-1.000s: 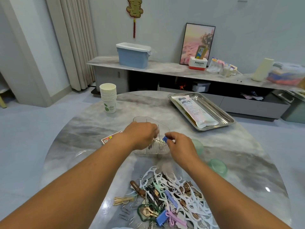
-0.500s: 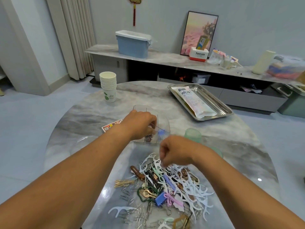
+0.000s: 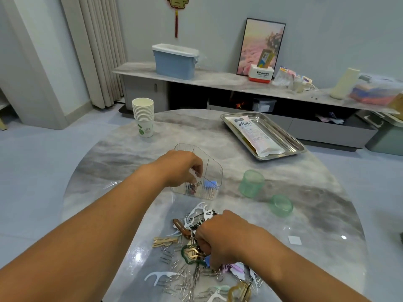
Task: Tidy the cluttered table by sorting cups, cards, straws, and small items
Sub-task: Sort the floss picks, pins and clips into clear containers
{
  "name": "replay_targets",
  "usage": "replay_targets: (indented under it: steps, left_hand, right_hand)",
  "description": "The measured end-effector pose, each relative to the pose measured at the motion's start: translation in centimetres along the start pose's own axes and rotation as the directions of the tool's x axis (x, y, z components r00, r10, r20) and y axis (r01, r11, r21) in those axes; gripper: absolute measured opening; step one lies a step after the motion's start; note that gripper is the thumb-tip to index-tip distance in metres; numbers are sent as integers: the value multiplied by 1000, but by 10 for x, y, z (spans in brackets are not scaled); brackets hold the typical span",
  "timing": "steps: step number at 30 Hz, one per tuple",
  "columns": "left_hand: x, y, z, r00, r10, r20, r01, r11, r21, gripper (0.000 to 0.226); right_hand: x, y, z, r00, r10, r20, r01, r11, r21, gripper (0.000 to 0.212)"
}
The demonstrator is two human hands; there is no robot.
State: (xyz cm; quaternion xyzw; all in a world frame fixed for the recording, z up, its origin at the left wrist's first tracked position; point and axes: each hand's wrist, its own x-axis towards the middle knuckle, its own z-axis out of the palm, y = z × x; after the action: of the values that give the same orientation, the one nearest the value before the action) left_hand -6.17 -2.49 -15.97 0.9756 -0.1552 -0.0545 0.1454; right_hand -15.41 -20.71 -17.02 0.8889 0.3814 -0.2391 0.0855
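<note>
A clear divided box (image 3: 214,171) stands mid-table with a blue clip (image 3: 210,183) and thin pins inside. My left hand (image 3: 178,168) grips its near-left rim, fingers curled over the wall. Nearer to me lies a pile of small items (image 3: 187,273): floss picks, paper clips, hair clips, keys. My right hand (image 3: 222,236) is down in that pile, its fingers curled and pinching a blue binder clip (image 3: 207,260). A stack of paper cups (image 3: 143,114) stands at the far left of the table.
A steel tray (image 3: 290,141) holding a white packet (image 3: 255,134) sits at the far right. A green cup (image 3: 250,183) and a green lid (image 3: 280,204) stand right of the box. A clear lid (image 3: 113,184) lies left of my forearm.
My right hand left a blue clip in the box, drew back toward me and dropped into the pile, closing on another blue clip. My left hand stayed on the box.
</note>
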Motion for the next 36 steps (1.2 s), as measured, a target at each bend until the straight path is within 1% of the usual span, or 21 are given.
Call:
replay_targets:
  steps: [4, 6, 8, 11, 12, 14, 16, 17, 19, 20, 21, 22, 23, 25, 28, 29, 31, 33, 34, 35, 36]
  left_hand:
    - [-2, 1, -6, 999, -15, -33, 16, 1000, 26, 38]
    - [-3, 2, -8, 998, -30, -48, 31, 999, 13, 42]
    - [-5, 3, -12, 997, -44, -68, 43, 999, -8, 42]
    - [-7, 3, -18, 994, -51, -95, 52, 999, 3, 40]
    - [-9, 2, -20, 993, -57, -100, 59, 998, 20, 39]
    - [-10, 1, -21, 991, -73, -111, 79, 996, 52, 37]
    - [-12, 0, -21, 990, -93, -105, 101, 993, 69, 36]
    - [-14, -1, -21, 990, -100, -100, 107, 992, 69, 37]
    - [-16, 0, -22, 989, -110, -99, 116, 992, 57, 37]
    - [-17, 1, -24, 988, -115, -102, 121, 991, 51, 36]
    - [-19, 3, -27, 988, -122, -94, 127, 991, 47, 34]
    - [-21, 5, -30, 989, -131, -69, 134, 990, 42, 32]
    - [-23, 8, -31, 990, -141, -18, 141, 989, 31, 29]
    - [-29, 14, -26, 976, -157, 148, 155, 988, 21, 24]
    - [-38, 17, -3, 910, -163, 382, 148, 987, 69, 28]
    - [-41, 17, 7, 888, -163, 430, 136, 986, 94, 32]
    - [-44, 16, 23, 869, -145, 474, 94, 987, 129, 39]
    - [-46, 17, 34, 865, -119, 488, 65, 990, 126, 40]
    - [-47, 18, 38, 866, -107, 488, 49, 990, 129, 39]
    - [-47, 19, 40, 868, -98, 487, 35, 990, 137, 38]
    - [-47, 20, 42, 871, -91, 483, 21, 989, 148, 37]
  right_hand:
    - [-2, -5, -1, 1000, -1, 5, 1, 1000, 18, 25]
    - [-4, -5, -4, 1000, 12, 29, -14, 996, 90, 27]
    - [-5, 0, -8, 998, 35, 51, -45, 974, 223, 25]
    - [-9, 19, -23, 995, 87, 40, -95, 875, 474, 19]
    - [-11, 28, -29, 994, 111, 10, -98, 830, 549, 17]
    - [-13, 47, -40, 974, 200, -111, -68, 717, 693, 13]
    - [-11, 66, -47, 903, 350, -250, 7, 568, 823, 12]
    - [-8, 74, -48, 844, 443, -303, 52, 494, 868, 11]
    - [5, 87, -45, 692, 626, -358, 116, 393, 912, 11]
    - [13, 92, -41, 618, 692, -374, 135, 376, 917, 11]
    - [21, 95, -38, 567, 728, -385, 140, 375, 916, 12]
    - [30, 97, -33, 549, 738, -393, 134, 386, 913, 12]
    - [37, 96, -29, 558, 730, -396, 119, 402, 908, 12]
    - [48, 94, -19, 606, 692, -392, 80, 438, 896, 10]
    - [56, 91, -8, 655, 651, -384, -2, 510, 860, 13]
    - [56, 90, -6, 657, 646, -390, -38, 545, 838, 17]
    - [52, 89, -7, 629, 639, -443, -83, 621, 779, 21]
    - [43, 84, -13, 611, 618, -495, -93, 677, 730, 12]
    - [39, 80, -16, 631, 598, -495, -97, 694, 714, 8]
    - [34, 74, -18, 676, 564, -474, -106, 711, 695, 7]
    - [30, 66, -20, 744, 512, -430, -123, 737, 665, 10]
